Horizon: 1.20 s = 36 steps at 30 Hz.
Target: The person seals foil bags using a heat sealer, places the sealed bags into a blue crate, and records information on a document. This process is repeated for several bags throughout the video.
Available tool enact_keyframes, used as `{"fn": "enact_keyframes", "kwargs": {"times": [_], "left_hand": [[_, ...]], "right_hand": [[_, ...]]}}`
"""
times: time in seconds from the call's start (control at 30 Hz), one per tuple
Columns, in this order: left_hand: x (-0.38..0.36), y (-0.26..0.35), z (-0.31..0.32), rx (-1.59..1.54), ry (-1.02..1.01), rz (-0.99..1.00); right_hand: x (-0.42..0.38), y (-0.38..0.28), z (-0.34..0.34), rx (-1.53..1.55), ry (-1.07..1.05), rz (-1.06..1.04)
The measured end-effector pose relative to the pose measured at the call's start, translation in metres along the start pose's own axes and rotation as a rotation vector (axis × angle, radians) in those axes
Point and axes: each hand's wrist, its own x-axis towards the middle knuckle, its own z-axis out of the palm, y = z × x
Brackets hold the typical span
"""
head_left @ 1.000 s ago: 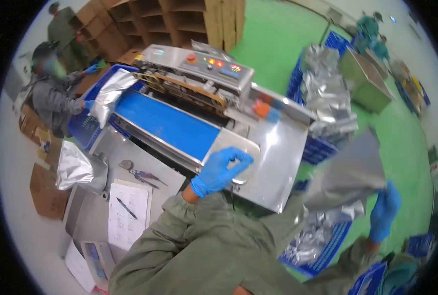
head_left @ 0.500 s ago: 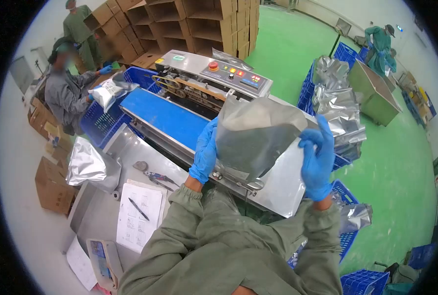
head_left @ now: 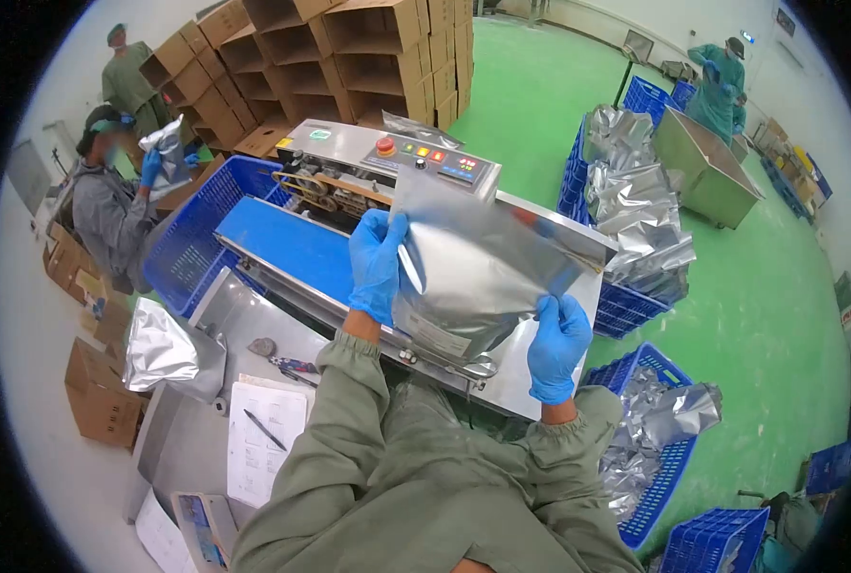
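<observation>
- Silver pouch (head_left: 478, 263): held up over the machine (head_left: 349, 146)'s near edge, long axis slanting from upper left down to the right, label towards its lower left corner.
- Left hand (head_left: 376, 267): thumb and fingers pinch its left edge.
- Right hand (head_left: 557, 349): pinches its lower right side; the pouch spans between both.

Have shiny silver rectangular foil pouch (head_left: 488, 272): hangs tilted between blue-gloved left hand (head_left: 375, 267) and blue-gloved right hand (head_left: 558, 349), looks creased, bears small pale rectangular label (head_left: 439, 336) near bottom edge.
</observation>
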Motion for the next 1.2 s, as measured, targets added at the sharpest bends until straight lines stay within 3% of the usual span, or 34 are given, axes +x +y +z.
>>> {"fn": "enact_keyframes", "kwargs": {"times": [0.2,0.5,0.67,0.87,0.93,1.03,1.2], "left_hand": [[0.005,-0.031,0.028,-0.073,-0.075,-0.165],[-0.004,-0.118,0.015,0.468,-0.212,-0.321],[-0.005,-0.122,-0.001,0.636,-0.302,-0.415],[0.020,-0.122,-0.018,0.741,-0.280,-0.295],[0.034,-0.133,-0.033,0.733,-0.283,-0.263],[0.052,-0.127,-0.055,0.795,-0.286,-0.326],[0.053,-0.082,-0.082,0.905,-0.165,-0.198]], "right_hand": [[0.017,0.010,-0.021,0.072,0.028,0.183],[0.018,0.076,-0.041,0.004,-0.030,0.401],[0.006,0.085,-0.031,0.014,-0.059,0.468],[0.017,0.095,-0.006,-0.005,-0.140,0.461],[0.024,0.098,0.004,0.012,-0.319,0.503],[0.029,0.092,0.028,0.016,-0.401,0.556],[0.029,0.109,0.071,0.011,-0.516,0.581]]}}
